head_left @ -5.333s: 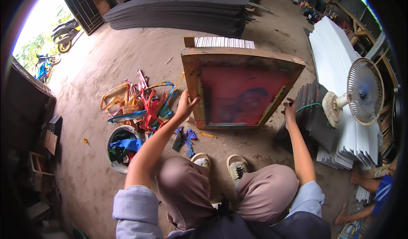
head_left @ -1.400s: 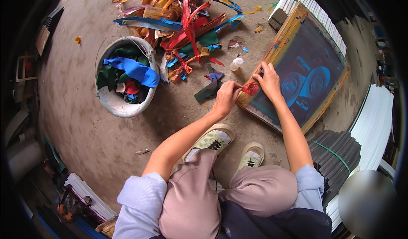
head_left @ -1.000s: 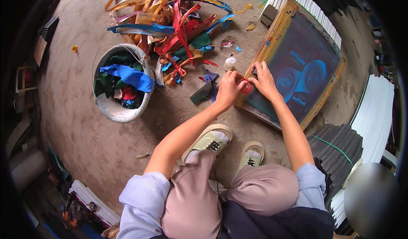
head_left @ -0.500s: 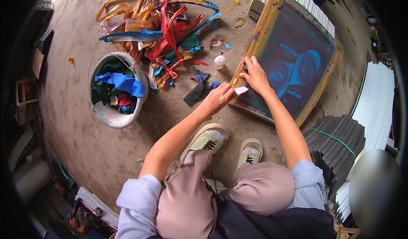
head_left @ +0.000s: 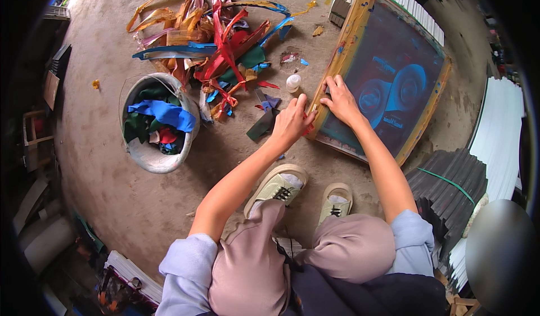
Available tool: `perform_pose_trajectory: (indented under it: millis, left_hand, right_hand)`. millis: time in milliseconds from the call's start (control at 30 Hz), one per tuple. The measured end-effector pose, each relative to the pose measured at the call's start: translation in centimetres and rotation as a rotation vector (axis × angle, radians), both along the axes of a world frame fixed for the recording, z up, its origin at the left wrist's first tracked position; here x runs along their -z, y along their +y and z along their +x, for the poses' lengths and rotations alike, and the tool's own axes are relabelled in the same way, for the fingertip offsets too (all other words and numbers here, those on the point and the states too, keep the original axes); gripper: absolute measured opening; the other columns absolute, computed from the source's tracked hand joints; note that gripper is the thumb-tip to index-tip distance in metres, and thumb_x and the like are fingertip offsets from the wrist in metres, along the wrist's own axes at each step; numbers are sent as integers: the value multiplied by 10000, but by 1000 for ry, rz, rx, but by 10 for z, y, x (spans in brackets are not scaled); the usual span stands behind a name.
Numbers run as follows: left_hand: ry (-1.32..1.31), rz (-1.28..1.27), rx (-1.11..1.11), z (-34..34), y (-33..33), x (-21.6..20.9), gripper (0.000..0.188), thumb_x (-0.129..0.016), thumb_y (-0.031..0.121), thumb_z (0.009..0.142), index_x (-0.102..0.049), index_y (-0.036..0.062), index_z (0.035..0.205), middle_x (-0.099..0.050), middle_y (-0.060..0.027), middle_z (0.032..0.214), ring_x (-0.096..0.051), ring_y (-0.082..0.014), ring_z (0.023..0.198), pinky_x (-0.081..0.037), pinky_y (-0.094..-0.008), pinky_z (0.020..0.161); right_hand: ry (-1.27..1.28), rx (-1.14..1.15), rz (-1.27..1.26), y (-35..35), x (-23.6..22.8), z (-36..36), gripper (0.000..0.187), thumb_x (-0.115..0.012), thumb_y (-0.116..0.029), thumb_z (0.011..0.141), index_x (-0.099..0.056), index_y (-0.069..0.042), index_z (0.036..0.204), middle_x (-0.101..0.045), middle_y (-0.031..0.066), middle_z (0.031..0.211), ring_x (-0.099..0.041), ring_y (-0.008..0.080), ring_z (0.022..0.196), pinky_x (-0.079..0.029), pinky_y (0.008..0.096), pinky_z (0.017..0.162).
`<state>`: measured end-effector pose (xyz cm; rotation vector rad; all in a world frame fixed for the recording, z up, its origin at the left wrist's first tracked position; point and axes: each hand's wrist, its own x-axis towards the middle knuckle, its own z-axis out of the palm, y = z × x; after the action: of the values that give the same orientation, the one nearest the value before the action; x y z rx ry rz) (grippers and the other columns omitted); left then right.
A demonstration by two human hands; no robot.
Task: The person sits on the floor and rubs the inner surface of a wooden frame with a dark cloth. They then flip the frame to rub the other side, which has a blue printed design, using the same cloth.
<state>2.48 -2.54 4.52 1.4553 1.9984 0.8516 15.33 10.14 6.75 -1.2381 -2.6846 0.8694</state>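
A silk-screen frame [head_left: 351, 35] with a stained yellowish wooden border and a dark mesh stands tilted at the right, bearing a pale blue round design. My right hand [head_left: 341, 102] grips its left border, fingers over the edge and thumb on the mesh side. My left hand [head_left: 291, 119] is at the frame's lower left corner, its fingers closed on a small red and white scrap [head_left: 309, 128]. Whether the scrap is tape or cloth, I cannot tell. A small white-capped bottle [head_left: 293, 83] stands just beyond my left hand.
A tangled heap of coloured tape strips [head_left: 225, 52] lies at the far left. Nearer stands a whitish bucket [head_left: 154, 162] holding blue, green and red rags. Dark scraps [head_left: 262, 123] lie beside my left hand. Bundled grey sheets [head_left: 450, 178] and white stacks [head_left: 498, 136] line the right.
My left hand has shifted slightly left and turned over. The pale piece at its fingertips no longer shows; red shows under the hand. My right hand keeps its hold on the frame.
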Motion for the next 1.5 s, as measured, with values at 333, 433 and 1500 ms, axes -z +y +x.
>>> perform_pose_trajectory:
  millis: [333,433,1500]
  left_hand:
    - [223,-249,73,4,21,7,563,-665,560,808,-468,122,1102,-663,-157,696,-675,-374,672,-504,-466,520]
    - [223,-185,78,0,18,13,465,-632,530,848,-513,129,1051,-660,-158,683,-674,-370,667,-500,-467,524]
    - [77,-15,114,-63,-22,-27,80,-617,120,877,-595,48,903,-633,-140,832,-658,-298,717,-509,-394,628]
  right_hand:
    - [18,-12,21,0,2,3,374,-739,-119,793,-476,-79,1056,-475,147,1087,-541,374,1077,-474,458,869]
    - [14,-21,19,1,2,2,372,-737,-120,795,-473,-79,1054,-476,147,1088,-543,375,1072,-477,457,864]
    - [-31,13,-26,0,-8,1,352,-733,-123,805,-475,-99,1043,-486,107,1096,-537,320,1126,-496,457,903]
